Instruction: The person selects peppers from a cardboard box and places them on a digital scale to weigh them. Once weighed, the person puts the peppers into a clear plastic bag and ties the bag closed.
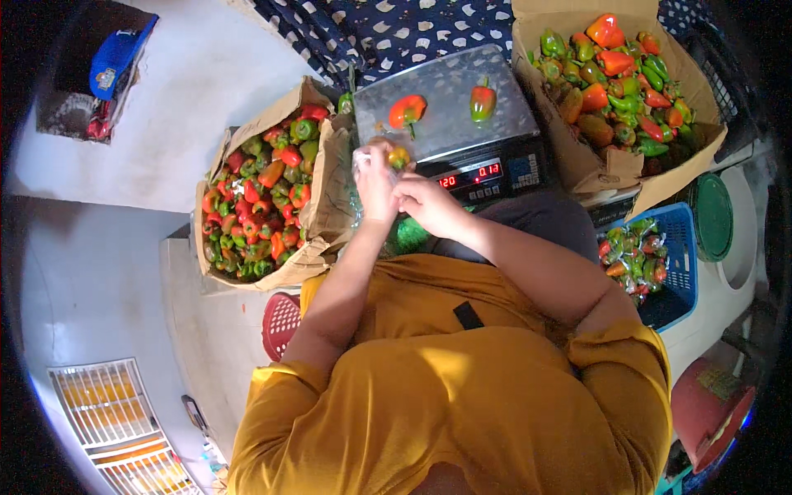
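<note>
Frame centre: left hand (375,183) and right hand (429,202) pinch open a thin clear plastic bag (363,161), a small yellow-green pepper (399,157) at its mouth, beside the steel-topped digital scale (450,111) bearing two red-green peppers (407,109), within reach for weighing.

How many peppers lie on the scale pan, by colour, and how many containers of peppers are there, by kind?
Red-orange pepper on scale: 1
Red-green pepper on scale: 1
Cardboard boxes, left and right: 2
Blue basket: 1
Total: 2 peppers, 3 containers
</note>
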A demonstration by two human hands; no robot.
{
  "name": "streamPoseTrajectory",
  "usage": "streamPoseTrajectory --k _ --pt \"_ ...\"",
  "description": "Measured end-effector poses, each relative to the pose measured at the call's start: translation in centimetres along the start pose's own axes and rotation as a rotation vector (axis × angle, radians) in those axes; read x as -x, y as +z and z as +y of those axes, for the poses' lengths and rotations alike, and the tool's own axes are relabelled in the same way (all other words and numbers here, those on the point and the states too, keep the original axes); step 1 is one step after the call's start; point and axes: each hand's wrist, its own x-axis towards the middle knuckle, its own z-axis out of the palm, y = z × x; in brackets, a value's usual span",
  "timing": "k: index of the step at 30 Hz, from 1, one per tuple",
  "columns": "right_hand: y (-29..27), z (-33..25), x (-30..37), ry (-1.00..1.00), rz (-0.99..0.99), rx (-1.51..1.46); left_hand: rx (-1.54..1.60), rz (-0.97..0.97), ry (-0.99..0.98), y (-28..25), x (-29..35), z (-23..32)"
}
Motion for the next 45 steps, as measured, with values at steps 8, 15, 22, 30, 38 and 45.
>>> streamPoseTrajectory --k 8,15,22,30,38,45 --pt "-0.5 -0.9 -0.5 -0.027 0.029 -0.006 0.023 -0.012 0.039 0.3 -0.6 0.5" --pt "-0.8 -1.8 -0.2 -0.116 0.035 0.103 0.164 -0.150 -0.087 0.5 -1.0 -1.1" --pt "-2.4 -0.3 -0.7 -0.008 0.271 0.298 -0.149 -0.764 0.045 -8.9 -6.5 3.8" --pt "-2.1 -2.1 -0.8 0.054 0.201 0.402 -0.039 -0.453 0.180 -3.3 -14.3 11.3" --pt "-2.0 -0.4 -0.8 0.244 0.071 0.377 -0.190 -0.724 0.195 5.0 -13.0 11.6" --pt "-3.0 -1.8 -0.3 0.044 0.188 0.344 0.798 -0.504 -0.269 -5.1 -9.2 9.2"
